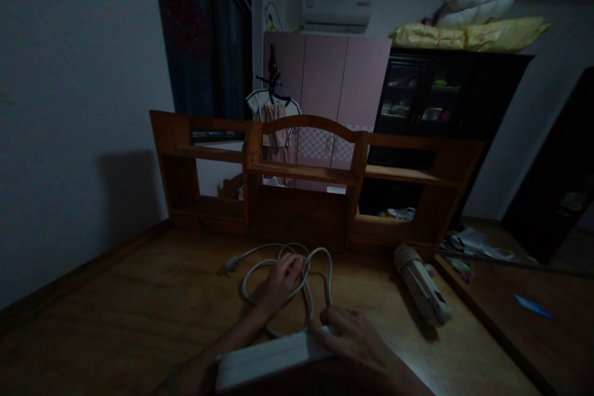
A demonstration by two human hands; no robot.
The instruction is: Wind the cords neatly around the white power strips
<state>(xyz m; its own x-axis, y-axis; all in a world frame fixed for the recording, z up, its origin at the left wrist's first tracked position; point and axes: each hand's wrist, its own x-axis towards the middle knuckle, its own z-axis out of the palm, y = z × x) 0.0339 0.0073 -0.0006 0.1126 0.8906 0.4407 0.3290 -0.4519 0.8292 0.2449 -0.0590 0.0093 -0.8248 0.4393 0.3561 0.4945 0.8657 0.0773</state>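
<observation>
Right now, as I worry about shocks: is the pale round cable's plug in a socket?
No, the pale pronged plug lies loose on the brown wooden desktop.

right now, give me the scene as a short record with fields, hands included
surface: wooden desk
left hand: at the cable; grip unclear
right hand: gripping one end of the white power strip
cable: loosely looped beyond the strip
plug: left of the loops
right side: pale elongated object, identity unclear
behind: wooden shelf unit
light: dim
</observation>
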